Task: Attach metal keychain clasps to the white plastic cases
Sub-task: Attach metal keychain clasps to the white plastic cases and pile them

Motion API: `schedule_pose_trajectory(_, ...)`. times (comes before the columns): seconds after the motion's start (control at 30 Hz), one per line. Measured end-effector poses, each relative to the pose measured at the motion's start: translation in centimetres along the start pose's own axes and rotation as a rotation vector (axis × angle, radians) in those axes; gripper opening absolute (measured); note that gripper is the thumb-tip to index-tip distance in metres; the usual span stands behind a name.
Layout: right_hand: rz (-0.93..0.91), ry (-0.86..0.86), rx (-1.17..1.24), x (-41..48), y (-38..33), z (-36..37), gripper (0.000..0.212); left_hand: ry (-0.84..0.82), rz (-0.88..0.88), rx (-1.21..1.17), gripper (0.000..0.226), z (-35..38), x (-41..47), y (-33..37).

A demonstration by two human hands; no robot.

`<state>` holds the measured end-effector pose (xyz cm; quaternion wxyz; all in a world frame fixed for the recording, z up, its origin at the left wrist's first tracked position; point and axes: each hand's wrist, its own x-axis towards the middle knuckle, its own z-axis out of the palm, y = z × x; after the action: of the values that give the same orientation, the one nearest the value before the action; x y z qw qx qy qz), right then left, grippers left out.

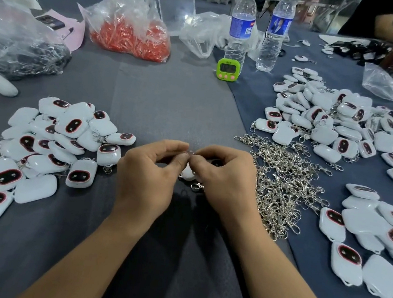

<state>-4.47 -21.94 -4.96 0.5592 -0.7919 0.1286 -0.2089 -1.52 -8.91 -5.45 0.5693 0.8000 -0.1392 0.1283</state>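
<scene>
Over the grey worktop (171,102) the person's left grip (147,174) and right grip (223,180) meet, both pinching a metal ring (190,152) above a white case (188,174) with a clasp (197,187) dangling, between a heap of cases (46,153) at left and a clasp pile (284,184) at right.

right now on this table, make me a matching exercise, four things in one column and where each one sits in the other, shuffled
Things
1 green timer
2 loose metal clasps
3 bag of red pieces
4 case and clasp being joined

Places
A pinched between left hand and right hand
B far side, left of centre
C at the foot of a water bottle
D heaped just right of the right hand

Pairs: 1-C, 2-D, 3-B, 4-A
</scene>
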Motion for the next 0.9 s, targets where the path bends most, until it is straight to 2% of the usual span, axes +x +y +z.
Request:
schedule_pose_trajectory(0.13,0.083,-0.036,0.092,0.3,0.0,-0.2,0.009,-0.084,-0.088,-0.099,0.022,-0.2,0.5,-0.2)
schedule_pose_trajectory(0.3,-0.023,-0.048,-0.09,0.0,-0.1,-0.3,0.012,-0.051,-0.034,0.003,0.023,-0.5,0.5,-0.2)
schedule_pose_trajectory(0.43,-0.078,-0.016,-0.186,-0.1,-0.2,-0.4,0.011,-0.01,0.265,0.342,0.007,-0.6,0.1,-0.2)
schedule_pose_trajectory(0.5,-0.069,-0.027,-0.173,0.0,-0.2,-0.3,0.013,0.032,0.362,0.429,0.009,-0.6,0.0,-0.3)
schedule_pose_trajectory(0.57,-0.046,-0.033,-0.117,0.1,0.0,-0.1,0.014,0.048,0.303,0.383,0.006,-0.7,0.0,-0.4)
schedule_pose_trajectory(0.67,0.018,-0.038,0.014,0.3,0.2,0.2,0.009,0.008,0.074,0.2,0.012,-0.6,0.3,-0.4)
schedule_pose_trajectory(0.73,0.052,-0.048,0.09,0.5,0.3,0.2,0.007,-0.028,-0.002,0.065,0.018,-0.5,0.6,-0.5)
schedule_pose_trajectory(0.8,0.053,-0.066,0.085,0.7,0.3,0.0,0.006,-0.041,-0.043,-0.029,0.02,-0.5,0.9,-0.5)
schedule_pose_trajectory(0.9,0.024,-0.067,-0.026,0.7,0.3,-0.1,0.008,-0.055,-0.048,-0.012,0.019,-0.4,1.1,-0.6)
